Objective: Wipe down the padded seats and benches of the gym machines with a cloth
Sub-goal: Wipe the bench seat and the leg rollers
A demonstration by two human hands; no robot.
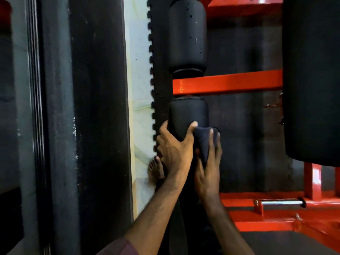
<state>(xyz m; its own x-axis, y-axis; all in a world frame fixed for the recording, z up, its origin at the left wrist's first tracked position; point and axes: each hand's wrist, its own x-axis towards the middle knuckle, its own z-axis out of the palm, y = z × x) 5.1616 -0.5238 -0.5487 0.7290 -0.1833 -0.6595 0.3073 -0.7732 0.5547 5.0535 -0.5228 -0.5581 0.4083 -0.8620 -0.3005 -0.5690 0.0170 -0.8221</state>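
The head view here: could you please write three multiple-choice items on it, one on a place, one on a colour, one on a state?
1. Where is the cloth?
A. on the floor
B. against the lower roller pad
C. on the upper roller pad

2. What colour is the crossbar between the two pads?
A. red-orange
B. blue
C. yellow

3. What is the left hand doing?
A. hanging free
B. gripping the lower roller pad
C. pointing upward

Answers: 1 B, the right hand presses it there; 2 A, the bar is bright red-orange; 3 B, fingers and thumb wrap the pad.
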